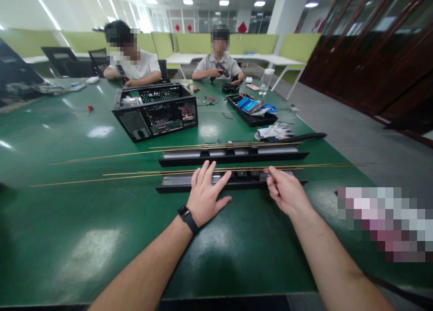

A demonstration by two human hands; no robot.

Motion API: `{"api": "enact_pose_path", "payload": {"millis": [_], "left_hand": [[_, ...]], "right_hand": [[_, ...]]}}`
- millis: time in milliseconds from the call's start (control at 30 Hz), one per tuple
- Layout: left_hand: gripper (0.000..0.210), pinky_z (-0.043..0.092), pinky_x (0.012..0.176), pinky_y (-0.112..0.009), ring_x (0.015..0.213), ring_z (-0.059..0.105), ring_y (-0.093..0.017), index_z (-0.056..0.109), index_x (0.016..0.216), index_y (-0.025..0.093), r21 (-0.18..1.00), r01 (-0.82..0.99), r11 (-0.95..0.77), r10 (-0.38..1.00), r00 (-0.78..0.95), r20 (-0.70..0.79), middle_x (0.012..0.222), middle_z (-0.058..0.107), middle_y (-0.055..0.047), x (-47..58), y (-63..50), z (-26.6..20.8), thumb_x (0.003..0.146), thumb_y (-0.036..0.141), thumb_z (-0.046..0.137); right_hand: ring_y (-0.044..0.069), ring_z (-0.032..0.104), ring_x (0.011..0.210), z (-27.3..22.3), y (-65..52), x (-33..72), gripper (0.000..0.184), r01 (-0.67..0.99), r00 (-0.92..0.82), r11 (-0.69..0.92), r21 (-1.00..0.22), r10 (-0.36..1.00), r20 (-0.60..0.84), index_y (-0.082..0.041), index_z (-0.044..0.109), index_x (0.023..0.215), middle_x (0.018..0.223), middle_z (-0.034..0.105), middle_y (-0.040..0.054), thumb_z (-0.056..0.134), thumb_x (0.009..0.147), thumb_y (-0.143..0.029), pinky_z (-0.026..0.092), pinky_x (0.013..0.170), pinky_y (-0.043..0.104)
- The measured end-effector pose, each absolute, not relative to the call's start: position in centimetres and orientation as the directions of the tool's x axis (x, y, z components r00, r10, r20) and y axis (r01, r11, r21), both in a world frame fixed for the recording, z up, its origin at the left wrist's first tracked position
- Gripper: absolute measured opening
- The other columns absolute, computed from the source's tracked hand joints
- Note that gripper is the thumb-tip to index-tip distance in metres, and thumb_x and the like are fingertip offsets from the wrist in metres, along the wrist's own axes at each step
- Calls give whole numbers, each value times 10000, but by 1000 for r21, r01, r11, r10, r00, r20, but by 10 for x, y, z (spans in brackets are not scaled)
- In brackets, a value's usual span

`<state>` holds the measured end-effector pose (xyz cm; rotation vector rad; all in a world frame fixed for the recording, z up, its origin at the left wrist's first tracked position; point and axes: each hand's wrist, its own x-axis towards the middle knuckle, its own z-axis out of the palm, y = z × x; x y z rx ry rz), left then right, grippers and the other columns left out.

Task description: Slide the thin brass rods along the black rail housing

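In the head view, two long black channels with silvery inner strips lie side by side on the green table, the near channel and the far channel. Thin brass-coloured rods run along both and stick out past their ends. My left hand, a dark watch on its wrist, rests spread over the near channel, its fingers reaching toward the far one. Thumb and forefinger of my right hand are pinched together on a thin brass rod near the right end of the near channel.
Behind the channels stands an open computer case. To its right are a black tray holding blue parts, white gloves and a clear bottle. Two people sit across the green table. A blurred-out patch covers the right side.
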<state>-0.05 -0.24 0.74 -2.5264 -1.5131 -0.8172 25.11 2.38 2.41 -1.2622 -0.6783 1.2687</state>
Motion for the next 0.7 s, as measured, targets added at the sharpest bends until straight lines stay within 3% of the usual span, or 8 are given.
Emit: {"api": "enact_pose_path", "payload": {"millis": [267, 467, 700], "left_hand": [[711, 199, 1190, -564, 1517, 157, -370, 461, 1456, 361, 199, 840, -505, 798, 366, 479, 1614, 259, -141, -1, -2, 8, 809, 479, 730], [716, 200, 1186, -573, 1514, 162, -376, 450, 1463, 357, 197, 838, -508, 799, 374, 472, 1613, 257, -149, -1, -3, 8, 813, 480, 724], [721, 207, 1187, -572, 1513, 168, -376, 456, 1459, 356, 190, 838, -512, 792, 374, 483, 1618, 256, -136, -1, -2, 7, 805, 481, 733]], "right_hand": [[45, 361, 314, 26, 25, 254, 173, -346, 330, -130, -929, 910, -250, -152, 637, 819, 532, 532, -36, 714, 839, -306, 208, 235, 138], [42, 350, 304, 25, 24, 251, 250, -321, 271, -161, -933, 928, -254, -150, 646, 854, 543, 550, -30, 736, 830, -382, 202, 232, 139], [43, 353, 307, 26, 24, 251, 168, -333, 306, -131, -934, 922, -238, -139, 650, 831, 532, 533, -36, 715, 837, -294, 206, 236, 138]]}}
